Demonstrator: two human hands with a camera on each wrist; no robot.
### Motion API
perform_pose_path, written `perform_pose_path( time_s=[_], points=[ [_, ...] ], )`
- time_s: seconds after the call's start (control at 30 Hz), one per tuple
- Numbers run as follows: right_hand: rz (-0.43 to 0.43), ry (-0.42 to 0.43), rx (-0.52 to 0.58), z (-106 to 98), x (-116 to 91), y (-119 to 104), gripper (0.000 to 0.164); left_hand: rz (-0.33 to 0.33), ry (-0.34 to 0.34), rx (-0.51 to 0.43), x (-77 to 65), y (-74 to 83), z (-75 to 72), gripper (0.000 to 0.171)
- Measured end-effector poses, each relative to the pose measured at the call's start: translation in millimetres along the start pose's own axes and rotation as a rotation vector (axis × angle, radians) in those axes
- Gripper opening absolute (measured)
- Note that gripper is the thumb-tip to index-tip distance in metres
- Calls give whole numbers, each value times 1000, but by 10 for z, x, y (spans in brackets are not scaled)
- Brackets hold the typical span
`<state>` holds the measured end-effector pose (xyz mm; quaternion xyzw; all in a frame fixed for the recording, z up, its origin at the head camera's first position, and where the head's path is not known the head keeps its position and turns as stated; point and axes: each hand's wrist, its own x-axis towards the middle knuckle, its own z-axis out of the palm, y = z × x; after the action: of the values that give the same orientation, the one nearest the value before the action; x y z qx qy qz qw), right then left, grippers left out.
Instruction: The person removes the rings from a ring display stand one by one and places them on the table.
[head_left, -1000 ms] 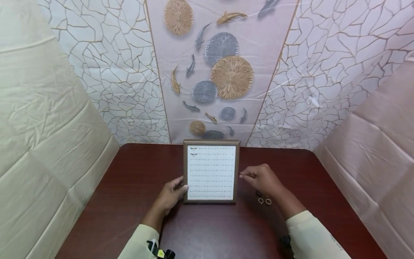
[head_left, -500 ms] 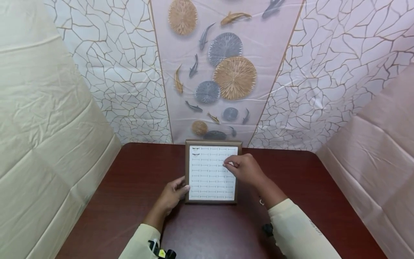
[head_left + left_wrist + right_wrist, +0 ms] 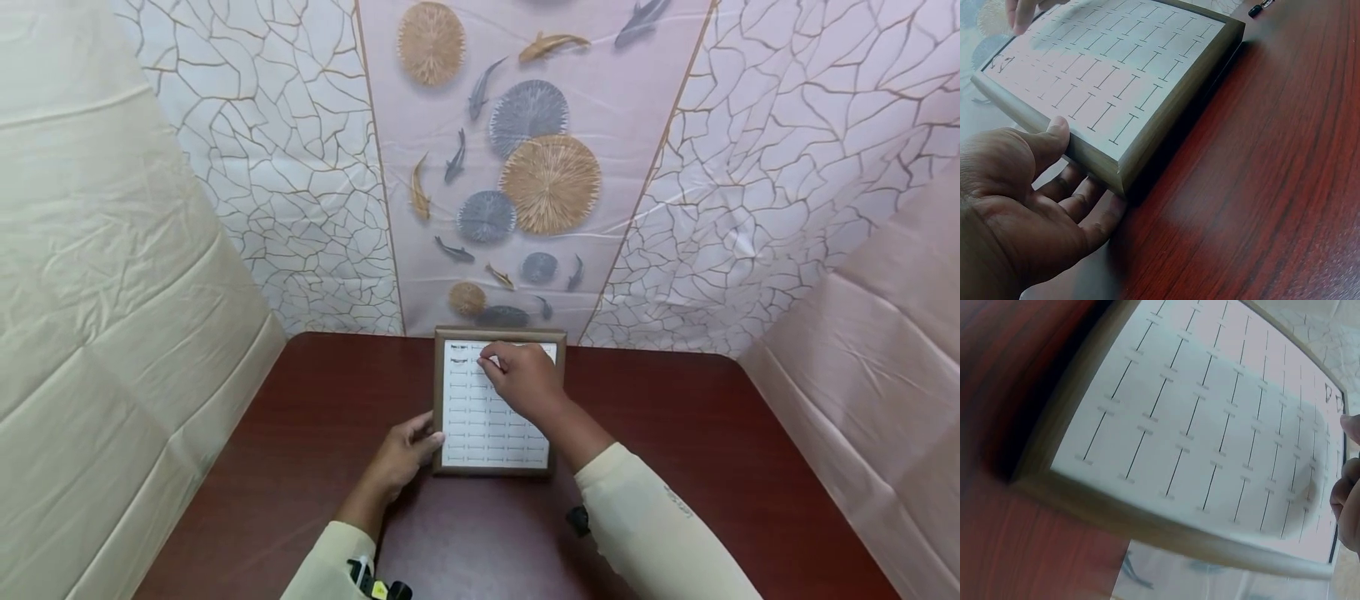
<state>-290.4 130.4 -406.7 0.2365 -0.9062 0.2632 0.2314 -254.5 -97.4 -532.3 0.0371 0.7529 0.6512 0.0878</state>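
A wood-framed ring display board [image 3: 461, 417] leans upright on the table, its white face lined with rows of slots. Two rings [image 3: 459, 361] sit in its top left slots; their outlines also show in the right wrist view [image 3: 1329, 394]. My left hand [image 3: 401, 458] holds the board's lower left edge, thumb [image 3: 1057, 128] on the front rim and fingers beneath and behind. My right hand [image 3: 528, 379] is before the upper part of the board, thumb and forefinger pinched together near the second column. They appear to pinch a ring, too small and covered to see clearly.
The dark red table [image 3: 330, 400] extends on both sides of the board. A patterned cloth [image 3: 315, 208] hangs behind it, and pale cloth walls [image 3: 862, 375] stand left and right. The loose rings seen earlier are hidden by the right arm.
My right hand has moved left and up from beside the board to its upper left part, fingers still pinched. My left hand keeps its hold. The right forearm now covers the loose rings.
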Motion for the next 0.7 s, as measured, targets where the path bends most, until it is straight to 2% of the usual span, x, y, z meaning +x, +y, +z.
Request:
perform_pose_path(
  time_s=[0.17,0.4,0.7],
  points=[
    [1,-13,-36,77,81,-87,12,6,10,-3,10,-7,-2,58],
    [-45,47,-112,152,178,-147,10,11,13,-10,3,9,8,58],
    [-14,-14,-161,166,264,-226,11,15,12,-1,4,-10,-5,58]
  ],
)
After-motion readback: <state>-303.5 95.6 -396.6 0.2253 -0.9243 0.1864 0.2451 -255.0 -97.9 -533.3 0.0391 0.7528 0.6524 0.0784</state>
